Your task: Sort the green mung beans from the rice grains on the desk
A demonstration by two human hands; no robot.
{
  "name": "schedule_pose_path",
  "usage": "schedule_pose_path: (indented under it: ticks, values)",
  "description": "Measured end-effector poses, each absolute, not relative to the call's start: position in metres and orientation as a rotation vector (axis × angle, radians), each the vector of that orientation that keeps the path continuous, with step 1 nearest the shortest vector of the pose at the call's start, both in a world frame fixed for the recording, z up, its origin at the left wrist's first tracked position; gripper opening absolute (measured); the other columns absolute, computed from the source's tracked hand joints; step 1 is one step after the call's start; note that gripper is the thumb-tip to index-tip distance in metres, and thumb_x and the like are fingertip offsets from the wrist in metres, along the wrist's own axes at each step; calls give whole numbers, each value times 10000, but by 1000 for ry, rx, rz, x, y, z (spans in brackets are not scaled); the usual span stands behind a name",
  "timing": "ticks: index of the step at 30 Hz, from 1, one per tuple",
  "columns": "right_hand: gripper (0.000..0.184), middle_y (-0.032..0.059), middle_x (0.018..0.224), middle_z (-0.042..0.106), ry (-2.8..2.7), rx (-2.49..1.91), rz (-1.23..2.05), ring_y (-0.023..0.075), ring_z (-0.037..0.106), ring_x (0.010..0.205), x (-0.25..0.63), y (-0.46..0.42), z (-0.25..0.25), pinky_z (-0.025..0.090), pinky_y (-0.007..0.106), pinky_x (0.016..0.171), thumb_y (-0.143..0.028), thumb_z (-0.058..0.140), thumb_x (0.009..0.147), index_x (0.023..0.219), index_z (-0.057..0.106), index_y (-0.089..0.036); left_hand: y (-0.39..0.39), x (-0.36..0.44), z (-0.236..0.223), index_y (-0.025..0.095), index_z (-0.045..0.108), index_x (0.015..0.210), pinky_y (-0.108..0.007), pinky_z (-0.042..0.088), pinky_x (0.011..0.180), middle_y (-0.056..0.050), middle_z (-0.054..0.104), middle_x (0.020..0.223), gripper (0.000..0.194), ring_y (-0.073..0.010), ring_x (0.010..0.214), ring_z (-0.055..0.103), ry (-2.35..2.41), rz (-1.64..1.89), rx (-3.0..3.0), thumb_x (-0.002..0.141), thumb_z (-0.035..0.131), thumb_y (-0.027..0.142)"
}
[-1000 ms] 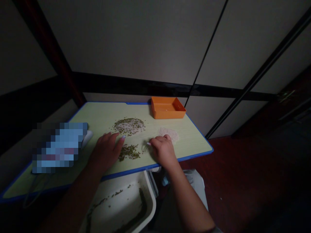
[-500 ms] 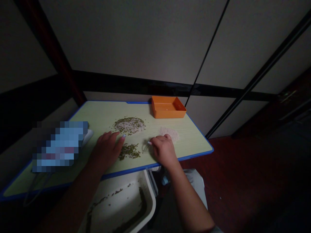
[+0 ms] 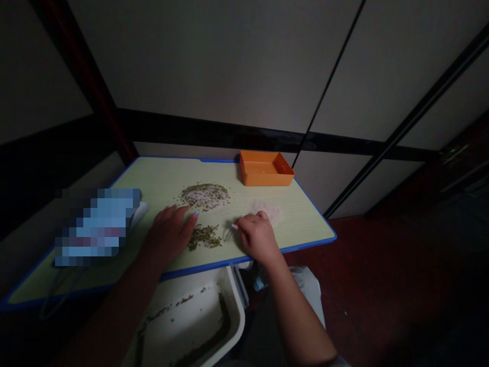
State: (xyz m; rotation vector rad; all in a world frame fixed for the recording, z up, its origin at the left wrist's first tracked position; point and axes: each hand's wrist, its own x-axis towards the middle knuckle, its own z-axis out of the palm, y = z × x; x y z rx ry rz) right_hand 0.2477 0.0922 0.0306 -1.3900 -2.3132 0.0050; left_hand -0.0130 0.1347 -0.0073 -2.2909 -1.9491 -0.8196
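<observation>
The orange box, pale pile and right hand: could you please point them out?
Orange box [image 3: 268,180]: head view, front wall.
Pale pile [image 3: 270,209]: head view, uncovered part.
Right hand [image 3: 257,235]: head view, back of hand.

One head-worn camera looks forward and down across the nearby table [image 3: 301,219].

Green grains [image 3: 205,237] — loosely heaped

1. It's dim in here; the tabletop [image 3: 160,176] catches most of the light.
2. Behind it the panels [image 3: 214,61] sit grey; the lower right corner falls nearly black.
3. A faint shadow lies just left of the right hand [image 3: 257,234].
4. Coarse pixel blocks [image 3: 101,221] mask the left; small grains [image 3: 205,237] look soft.
</observation>
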Motion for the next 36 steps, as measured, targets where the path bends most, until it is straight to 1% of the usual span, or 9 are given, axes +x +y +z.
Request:
schedule_pose_path:
  ticks: [4, 8, 10, 13, 17, 22, 28, 31, 36]
  values:
    - [137, 57, 849, 784, -2260, -1498, -18, 197, 653, 805, 246, 92, 32, 278, 347, 821, -161, 627, 999, 933, 741, -200, 135, -14, -8, 168, 684, 1220, -543, 449, 1228, -197, 719, 1299, 566, -355, 1316, 628, -1947, -804, -2295, 992, 323, 539]
    - [130, 66, 882, 801, -2247, -1533, -18, 201, 666, 821, 245, 91, 33, 277, 351, 822, -199, 633, 1026, 958, 744, -202, 135, -14, -8, 123, 678, 1237, -551, 441, 1230, -235, 710, 1307, 620, -367, 1317, 624, -1935, -773, -2303, 1009, 278, 539]
    - [134, 67, 888, 803, -2252, -1528, -18, 200, 669, 827, 245, 92, 32, 280, 348, 820, -214, 632, 1039, 962, 740, -201, 135, -14, -8, 123, 676, 1245, -543, 443, 1228, -231, 712, 1309, 625, -363, 1312, 626, -1929, -764, -2304, 1013, 270, 538]
    - [144, 68, 901, 806, -2269, -1507, -23, 200, 675, 840, 245, 93, 31, 287, 344, 821, -225, 624, 1058, 968, 735, -202, 136, -14, -9, 152, 681, 1233, -528, 452, 1220, -204, 721, 1300, 590, -349, 1302, 631, -1923, -763, -2286, 1012, 289, 534]
    - [147, 72, 926, 812, -2302, -1491, -30, 205, 689, 866, 244, 93, 30, 292, 342, 822, -240, 617, 1074, 997, 737, -201, 137, -14, -11, 175, 689, 1198, -532, 469, 1200, -183, 743, 1234, 530, -345, 1259, 651, -1888, -794, -2284, 1007, 323, 507]
    - [178, 74, 918, 813, -2335, -1495, -73, 210, 701, 883, 240, 93, 30, 299, 342, 826, -264, 594, 1096, 1018, 742, -205, 138, -14, -13, 186, 694, 1175, -544, 478, 1183, -176, 750, 1205, 497, -351, 1251, 656, -1867, -840, -2273, 994, 347, 493]
    - [170, 81, 937, 823, -2318, -1520, -101, 215, 714, 886, 241, 92, 29, 302, 352, 840, -222, 594, 1073, 1032, 758, -203, 139, -16, -19, 200, 687, 1183, -556, 473, 1186, -166, 749, 1211, 460, -346, 1249, 654, -1837, -898, -2272, 984, 373, 472]
    - [160, 83, 927, 825, -2299, -1537, -84, 213, 715, 870, 243, 90, 31, 301, 354, 845, -209, 613, 1049, 1027, 771, -196, 139, -17, -20, 191, 682, 1191, -557, 463, 1198, -181, 738, 1235, 473, -348, 1278, 644, -1836, -910, -2271, 993, 365, 480]
    - [168, 78, 897, 829, -2250, -1537, -63, 204, 713, 837, 245, 89, 33, 299, 357, 859, -233, 630, 1034, 1009, 792, -193, 138, -15, -16, 163, 686, 1180, -559, 475, 1183, -200, 734, 1197, 517, -357, 1225, 660, -1847, -872, -2282, 1004, 343, 507]
